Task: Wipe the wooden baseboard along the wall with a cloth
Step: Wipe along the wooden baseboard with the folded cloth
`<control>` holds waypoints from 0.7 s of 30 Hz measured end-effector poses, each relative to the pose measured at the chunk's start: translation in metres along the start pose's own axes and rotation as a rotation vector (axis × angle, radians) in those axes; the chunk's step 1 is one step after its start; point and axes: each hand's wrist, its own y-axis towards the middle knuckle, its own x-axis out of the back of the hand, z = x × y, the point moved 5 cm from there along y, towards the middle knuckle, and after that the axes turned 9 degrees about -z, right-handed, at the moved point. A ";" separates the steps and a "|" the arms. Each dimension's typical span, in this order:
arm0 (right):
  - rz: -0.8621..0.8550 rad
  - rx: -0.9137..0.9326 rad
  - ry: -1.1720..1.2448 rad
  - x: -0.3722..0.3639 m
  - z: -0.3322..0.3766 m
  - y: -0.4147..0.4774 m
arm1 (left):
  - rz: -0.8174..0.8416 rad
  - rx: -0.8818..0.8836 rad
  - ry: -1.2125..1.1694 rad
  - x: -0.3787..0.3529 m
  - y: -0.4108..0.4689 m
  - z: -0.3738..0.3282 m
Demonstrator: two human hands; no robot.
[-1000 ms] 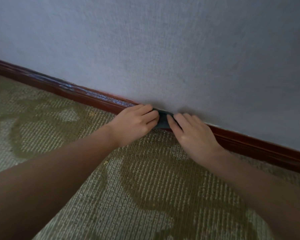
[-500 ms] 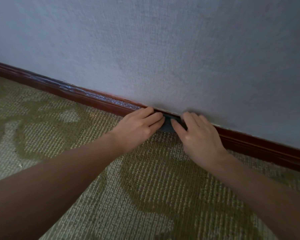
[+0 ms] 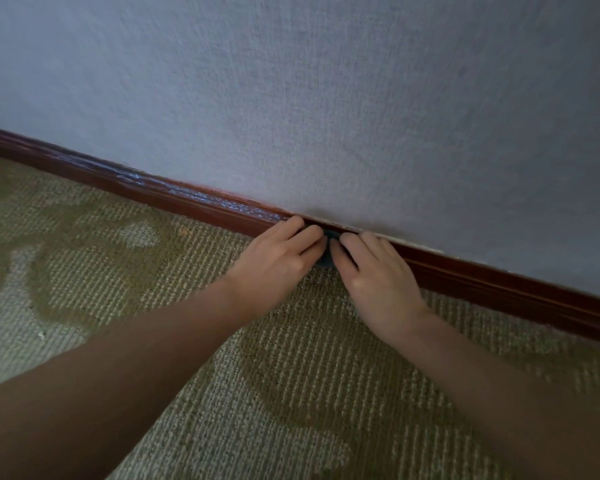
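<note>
A dark red-brown wooden baseboard [image 3: 187, 202] runs along the foot of the grey wall, from upper left down to the right edge. A small dark blue-grey cloth [image 3: 326, 259] lies against it at mid-frame, mostly hidden between my hands. My left hand [image 3: 278, 261] grips the cloth's left side with bent fingers on the baseboard. My right hand [image 3: 374, 271] holds its right side, fingers laid over the baseboard's top and thumb against the cloth. The two hands almost touch.
Green-beige patterned carpet [image 3: 153, 289] covers the floor up to the baseboard. The textured grey wall [image 3: 326, 98] fills the upper half. A pale dusty streak shows on the baseboard left of my hands.
My hands have drawn closer together on the baseboard, so the cloth is bunched and less of it shows between them.
</note>
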 end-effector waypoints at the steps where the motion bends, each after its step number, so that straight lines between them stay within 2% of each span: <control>1: 0.011 -0.031 0.028 0.000 0.001 0.001 | 0.009 -0.010 0.011 0.001 0.001 -0.001; 9: 0.055 0.010 0.004 0.005 0.000 0.002 | -0.015 -0.140 0.080 0.008 0.005 0.001; 13: 0.096 -0.062 0.022 0.004 0.006 0.006 | -0.002 -0.111 0.060 0.008 0.009 -0.002; 17: 0.109 -0.087 0.012 -0.001 0.014 0.016 | -0.010 -0.178 0.119 0.010 0.000 0.012; 21: 0.057 -0.023 0.005 -0.012 0.032 0.037 | -0.028 -0.200 0.139 0.016 -0.013 0.036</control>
